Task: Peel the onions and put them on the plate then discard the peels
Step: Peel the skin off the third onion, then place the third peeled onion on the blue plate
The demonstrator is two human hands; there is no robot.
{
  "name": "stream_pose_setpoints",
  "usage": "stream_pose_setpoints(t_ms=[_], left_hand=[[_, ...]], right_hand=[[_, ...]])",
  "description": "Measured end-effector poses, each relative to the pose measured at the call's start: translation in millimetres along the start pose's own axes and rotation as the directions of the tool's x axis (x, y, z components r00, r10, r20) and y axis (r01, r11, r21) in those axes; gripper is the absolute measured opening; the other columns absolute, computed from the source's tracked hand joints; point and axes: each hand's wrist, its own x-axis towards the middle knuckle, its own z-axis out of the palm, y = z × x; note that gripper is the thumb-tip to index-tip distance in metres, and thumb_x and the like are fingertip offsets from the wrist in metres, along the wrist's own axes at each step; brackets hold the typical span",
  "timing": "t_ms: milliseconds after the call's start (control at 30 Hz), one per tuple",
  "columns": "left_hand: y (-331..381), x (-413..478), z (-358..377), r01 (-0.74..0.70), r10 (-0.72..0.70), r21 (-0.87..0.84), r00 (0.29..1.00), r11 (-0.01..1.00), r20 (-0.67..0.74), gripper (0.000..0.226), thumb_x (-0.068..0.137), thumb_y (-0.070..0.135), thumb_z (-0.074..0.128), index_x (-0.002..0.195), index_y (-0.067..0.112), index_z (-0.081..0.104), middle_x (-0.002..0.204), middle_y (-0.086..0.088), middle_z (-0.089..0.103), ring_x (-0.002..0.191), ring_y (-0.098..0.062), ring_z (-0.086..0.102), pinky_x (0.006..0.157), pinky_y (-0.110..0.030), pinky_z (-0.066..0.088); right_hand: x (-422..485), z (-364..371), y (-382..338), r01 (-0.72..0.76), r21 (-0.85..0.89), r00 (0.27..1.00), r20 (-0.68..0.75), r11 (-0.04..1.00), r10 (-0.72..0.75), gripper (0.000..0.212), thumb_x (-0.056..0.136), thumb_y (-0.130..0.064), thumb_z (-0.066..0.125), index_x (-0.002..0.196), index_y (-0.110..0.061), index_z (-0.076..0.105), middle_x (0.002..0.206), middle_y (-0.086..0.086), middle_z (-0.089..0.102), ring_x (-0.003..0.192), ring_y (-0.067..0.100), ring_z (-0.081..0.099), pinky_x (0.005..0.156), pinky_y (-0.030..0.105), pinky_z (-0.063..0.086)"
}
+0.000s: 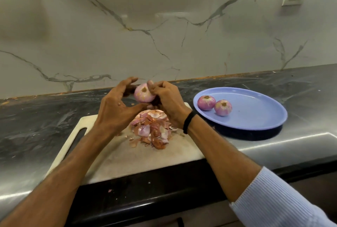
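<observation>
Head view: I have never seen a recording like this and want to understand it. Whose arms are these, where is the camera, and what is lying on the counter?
There is no machine here. The camera sits on a person's head and looks down, so the two arms are the wearer's own. The left hand and right hand together hold the held onion above a pale cutting board, fingers curled round it, seemingly peeling it. Under it, a pile of peels lies on the board. To the right, a blue plate carries two peeled onions, side by side. Everything rests on a dark counter before a marbled wall.
</observation>
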Motion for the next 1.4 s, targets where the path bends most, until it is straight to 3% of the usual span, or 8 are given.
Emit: stream_pose_setpoints(t_ms=[233,400,533,667,800,933,1100,1400], left_hand=[[-4,-3,-4,0.096,-0.099,-0.026,0.985,0.995,-0.139,0.061,0.089,0.024,0.075,0.143,0.02,0.046,0.117,-0.004,0.067,0.105,-0.015,0.064,0.088,-0.014,0.048],[8,-12,-4,0.154,-0.162,-0.056,0.97,0.986,-0.181,0.045,0.092,0.009,0.07,0.134,0.014,0.054,0.109,-0.001,0.066,0.099,-0.014,0.065,0.082,-0.005,0.048],[27,-15,4,0.131,-0.13,-0.008,0.973,0.991,-0.19,0.039,0.093,0.008,0.067,0.13,0.012,0.057,0.108,0.002,0.064,0.097,-0.013,0.062,0.085,-0.018,0.051],[42,-16,18,0.159,-0.151,0.027,0.97,0.987,-0.191,0.035,0.093,0.004,0.066,0.127,0.012,0.06,0.11,-0.003,0.066,0.098,-0.013,0.061,0.086,-0.022,0.049],[51,-20,31,0.172,-0.159,0.044,0.964,0.984,-0.215,0.033,0.092,0.003,0.064,0.125,0.01,0.062,0.112,-0.009,0.068,0.099,-0.016,0.062,0.089,-0.032,0.053],[46,-23,34,0.13,-0.101,0.137,0.975,0.982,-0.198,0.037,0.09,0.005,0.066,0.126,0.009,0.061,0.113,-0.009,0.067,0.102,-0.024,0.062,0.094,-0.047,0.054],[37,-29,32,0.176,-0.14,0.247,0.978,0.953,-0.157,0.044,0.09,0.007,0.067,0.132,0.005,0.057,0.12,-0.014,0.065,0.116,-0.031,0.057,0.102,-0.043,0.045],[33,-34,28,0.253,-0.216,0.264,0.963,0.931,-0.161,0.046,0.091,0.007,0.067,0.136,0.004,0.054,0.127,-0.017,0.061,0.121,-0.032,0.053,0.103,-0.045,0.046]], right_hand=[[-4,-28,5,0.086,-0.493,0.964,-0.177,0.866,-0.196,0.023,0.089,-0.044,0.065,0.09,-0.021,0.06,0.095,0.0,0.067,0.085,0.018,0.065,0.073,0.037,0.057],[-31,-38,1,0.148,-0.6,0.893,-0.261,0.786,-0.367,0.022,0.092,-0.035,0.063,0.103,-0.016,0.057,0.09,-0.008,0.06,0.084,0.012,0.059,0.075,0.032,0.054],[-62,-62,-5,0.135,-0.707,0.847,-0.281,0.695,-0.451,0.024,0.091,-0.032,0.064,0.106,-0.013,0.057,0.088,-0.006,0.059,0.08,0.012,0.058,0.071,0.03,0.052],[-84,-111,-19,-0.025,-0.813,0.814,-0.355,0.582,-0.461,0.025,0.093,-0.03,0.06,0.11,-0.012,0.057,0.088,0.002,0.062,0.079,0.02,0.055,0.066,0.023,0.03],[-91,-161,-21,-0.202,-0.791,0.722,-0.518,0.577,-0.458,0.026,0.088,-0.022,0.06,0.111,-0.009,0.057,0.095,0.018,0.067,0.092,0.037,0.06,0.076,0.035,0.04],[-88,-187,-17,-0.332,-0.833,0.755,-0.516,0.443,-0.404,0.034,0.087,-0.023,0.063,0.115,-0.005,0.055,0.096,0.023,0.066,0.095,0.041,0.058,0.082,0.042,0.044],[-79,-190,-14,-0.375,-0.913,0.799,-0.407,0.162,-0.443,0.037,0.087,-0.029,0.067,0.117,-0.011,0.055,0.107,0.018,0.062,0.1,0.036,0.053,0.083,0.041,0.042],[-85,-190,-17,-0.305,-0.937,0.834,-0.35,0.173,-0.426,0.021,0.089,-0.031,0.064,0.102,-0.015,0.067,0.104,0.014,0.062,0.096,0.031,0.052,0.081,0.04,0.046]])
